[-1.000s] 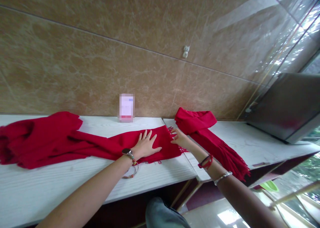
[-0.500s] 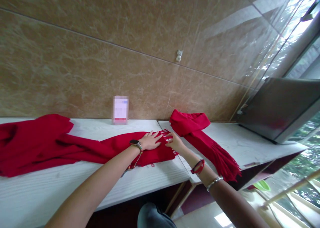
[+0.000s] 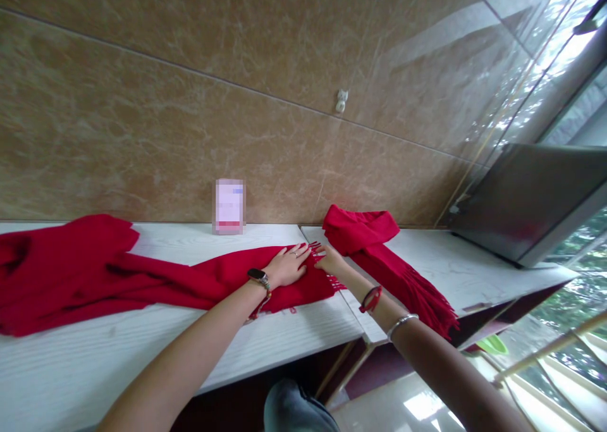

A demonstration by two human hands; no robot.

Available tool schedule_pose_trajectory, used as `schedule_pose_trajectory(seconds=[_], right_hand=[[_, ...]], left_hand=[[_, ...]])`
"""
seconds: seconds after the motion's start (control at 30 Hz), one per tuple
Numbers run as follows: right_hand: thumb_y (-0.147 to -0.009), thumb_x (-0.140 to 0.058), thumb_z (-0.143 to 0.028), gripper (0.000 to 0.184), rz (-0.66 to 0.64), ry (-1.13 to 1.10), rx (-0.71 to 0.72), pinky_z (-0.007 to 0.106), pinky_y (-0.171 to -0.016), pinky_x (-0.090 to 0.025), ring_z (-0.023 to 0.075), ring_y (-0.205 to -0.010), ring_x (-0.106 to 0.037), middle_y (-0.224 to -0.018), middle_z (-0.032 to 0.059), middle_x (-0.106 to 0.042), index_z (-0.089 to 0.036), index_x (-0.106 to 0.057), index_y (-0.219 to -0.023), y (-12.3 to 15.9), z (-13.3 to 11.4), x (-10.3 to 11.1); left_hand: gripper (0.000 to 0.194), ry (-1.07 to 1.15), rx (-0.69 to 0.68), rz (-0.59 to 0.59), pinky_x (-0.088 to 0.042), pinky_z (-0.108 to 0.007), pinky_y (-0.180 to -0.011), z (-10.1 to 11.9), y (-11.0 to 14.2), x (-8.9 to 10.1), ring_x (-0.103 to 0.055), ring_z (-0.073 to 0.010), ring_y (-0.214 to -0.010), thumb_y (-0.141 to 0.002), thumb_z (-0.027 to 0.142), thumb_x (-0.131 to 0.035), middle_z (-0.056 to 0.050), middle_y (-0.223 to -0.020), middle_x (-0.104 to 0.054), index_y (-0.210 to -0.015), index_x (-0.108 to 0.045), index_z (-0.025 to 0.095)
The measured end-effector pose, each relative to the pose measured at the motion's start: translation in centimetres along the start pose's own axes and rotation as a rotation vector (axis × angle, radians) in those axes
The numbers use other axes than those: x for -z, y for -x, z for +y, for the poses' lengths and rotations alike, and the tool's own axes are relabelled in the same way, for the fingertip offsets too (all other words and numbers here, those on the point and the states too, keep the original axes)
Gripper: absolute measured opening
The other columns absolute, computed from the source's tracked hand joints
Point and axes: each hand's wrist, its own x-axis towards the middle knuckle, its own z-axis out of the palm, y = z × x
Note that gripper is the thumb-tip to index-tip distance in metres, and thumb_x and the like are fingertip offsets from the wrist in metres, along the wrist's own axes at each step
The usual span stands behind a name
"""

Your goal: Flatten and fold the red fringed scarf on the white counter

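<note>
A long red scarf [image 3: 227, 274] lies stretched over the white tabletop, its left part bunched and folded, its fringed end under my hands. My left hand [image 3: 286, 266] rests flat on the cloth near that end, fingers spread. At the fringe, my right hand [image 3: 331, 260] touches the strands with slightly bent fingers, thumb and fingertips apart. Some strands are hidden beneath it. Another red fringed length of scarf [image 3: 379, 264] lies folded to the right; whether it is a separate piece I cannot tell.
A blurred-out upright card or screen [image 3: 229, 207] leans against the brown tiled wall [image 3: 165, 122]. A small white cat figure [image 3: 341, 100] is fixed to that wall. On the right stands a dark grey box-like appliance [image 3: 535, 198]. The front edge of the white tabletop [image 3: 284, 343] runs below my forearms.
My right hand has shifted slightly left and up over the fringe, its fingers closer together. My left hand stays pressed on the scarf. The view has moved slightly.
</note>
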Motion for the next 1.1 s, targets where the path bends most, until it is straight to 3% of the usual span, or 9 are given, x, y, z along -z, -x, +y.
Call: schedule_pose_trajectory(seconds=[0.13,0.27,0.37,0.57,0.67,0.77,0.83,0.93,1.1], right_hand=[[-0.065,-0.051,-0.005,0.037,0.027,0.083,-0.028,0.025,-0.059,-0.044,0.0139,-0.061,-0.055,-0.064,-0.0022,-0.057,-0.018,-0.05,-0.1,1.4,-0.3,-0.2],[-0.069,-0.048,-0.004,0.044,0.101,0.239,0.182,0.032,-0.076,-0.044,0.0198,-0.088,-0.056,-0.094,0.0096,-0.06,-0.016,-0.046,-0.111,3.8,-0.2,-0.4],[-0.074,-0.044,-0.007,0.038,0.128,0.364,0.306,0.036,-0.082,-0.044,0.0221,-0.096,-0.052,-0.104,0.0142,-0.055,-0.014,-0.049,-0.111,5.7,0.4,-0.5],[-0.083,-0.037,-0.013,0.034,0.005,0.616,0.414,0.039,-0.089,-0.041,0.0245,-0.104,-0.049,-0.118,0.0143,-0.051,-0.016,-0.056,-0.111,8.4,0.6,1.0],[-0.082,-0.041,-0.015,0.032,-0.064,0.635,0.389,0.039,-0.093,-0.039,0.0253,-0.111,-0.046,-0.123,0.013,-0.05,-0.014,-0.058,-0.109,7.3,-0.6,2.5],[-0.083,-0.038,-0.014,0.034,-0.113,0.572,0.383,0.032,-0.097,-0.037,0.021,-0.113,-0.048,-0.12,0.0141,-0.054,-0.01,-0.057,-0.112,4.4,-2.0,3.0],[-0.084,-0.037,-0.014,0.038,-0.137,0.549,0.412,0.031,-0.098,-0.035,0.0198,-0.116,-0.046,-0.123,0.016,-0.053,-0.007,-0.051,-0.119,2.4,-2.6,2.4],[-0.087,-0.035,-0.018,0.044,-0.197,0.575,0.458,0.039,-0.1,-0.033,0.0216,-0.125,-0.036,-0.133,0.0174,-0.043,-0.007,-0.04,-0.129,0.7,-2.5,0.2],[-0.09,-0.029,-0.02,0.045,-0.222,0.652,0.52,0.051,-0.098,-0.032,0.0248,-0.13,-0.027,-0.139,0.0173,-0.033,-0.013,-0.035,-0.134,0.7,-0.6,-2.5]], left_hand=[[0.048,-0.005,-0.019,-0.049,-0.022,-0.046,-0.103,0.1,0.1,0.3,-0.022,-0.0214,-0.132,-0.088,0.03,-0.026,-0.001,-0.144,-0.027,-0.135,-0.031,0.025],[0.048,-0.008,0.006,-0.087,-0.022,-0.047,-0.102,0.2,0.0,0.6,-0.023,-0.0249,-0.131,-0.088,0.036,-0.028,-0.002,-0.145,-0.025,-0.135,-0.032,0.027],[0.049,-0.001,0.022,-0.091,-0.02,-0.048,-0.103,0.3,0.0,0.7,-0.022,-0.0255,-0.131,-0.087,0.038,-0.029,-0.003,-0.145,-0.025,-0.135,-0.032,0.027],[0.049,0.025,0.064,-0.046,-0.017,-0.049,-0.104,0.2,0.1,0.3,-0.019,-0.0265,-0.132,-0.086,0.043,-0.031,0.0,-0.144,-0.028,-0.133,-0.036,0.03],[0.048,0.0,0.075,0.014,-0.018,-0.045,-0.105,0.2,0.1,0.1,-0.024,-0.0236,-0.131,-0.087,0.039,-0.03,-0.003,-0.142,-0.032,-0.131,-0.038,0.024],[0.046,-0.032,0.151,0.089,-0.021,-0.042,-0.105,0.3,0.2,0.0,-0.029,-0.0216,-0.128,-0.087,0.032,-0.029,-0.009,-0.138,-0.038,-0.128,-0.042,0.016],[0.044,-0.038,0.211,0.115,-0.021,-0.042,-0.104,0.4,0.3,-0.1,-0.031,-0.0227,-0.127,-0.086,0.03,-0.03,-0.011,-0.136,-0.041,-0.124,-0.045,0.012],[0.044,-0.035,0.277,0.143,-0.021,-0.041,-0.105,0.4,0.5,-0.3,-0.031,-0.0229,-0.127,-0.086,0.028,-0.03,-0.012,-0.136,-0.041,-0.123,-0.046,0.011],[0.046,-0.035,0.346,0.115,-0.023,-0.04,-0.104,0.0,0.8,-0.3,-0.028,-0.0213,-0.129,-0.085,0.026,-0.027,-0.01,-0.138,-0.037,-0.127,-0.042,0.013]])
